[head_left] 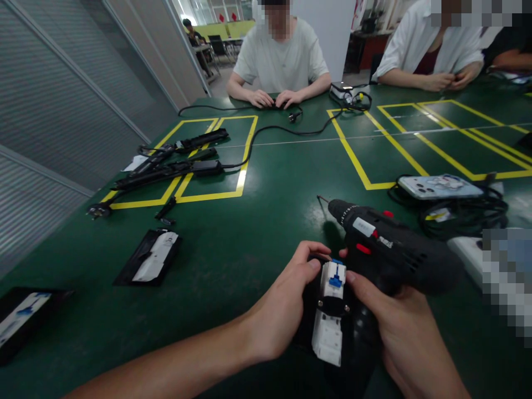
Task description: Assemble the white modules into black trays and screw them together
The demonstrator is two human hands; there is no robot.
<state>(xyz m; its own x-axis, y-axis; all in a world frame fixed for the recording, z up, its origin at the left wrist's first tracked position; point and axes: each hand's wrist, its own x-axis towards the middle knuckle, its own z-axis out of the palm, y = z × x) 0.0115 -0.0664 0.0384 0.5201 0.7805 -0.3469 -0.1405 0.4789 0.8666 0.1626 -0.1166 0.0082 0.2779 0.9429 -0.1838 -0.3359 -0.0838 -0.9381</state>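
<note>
My right hand (pixel 401 327) is closed around the grip of a black cordless drill (pixel 390 246), whose long thin bit points to the far left over the table. My left hand (pixel 286 299) is closed on a black part with white blocks (pixel 328 341), a blue clip (pixel 336 274) and two small screws on it. This part sits just left of the drill's handle, and my right thumb reaches its upper right edge. My left thumb lies by its upper left corner. The underside of the part and some of my fingers are hidden.
Left on the green table (pixel 274 216) lie a black plate with a white strip (pixel 155 257), another at the edge (pixel 25 316), and black corded tools (pixel 166 172). A phone (pixel 440 187) and coiled cables (pixel 461 216) are right. Co-workers sit opposite.
</note>
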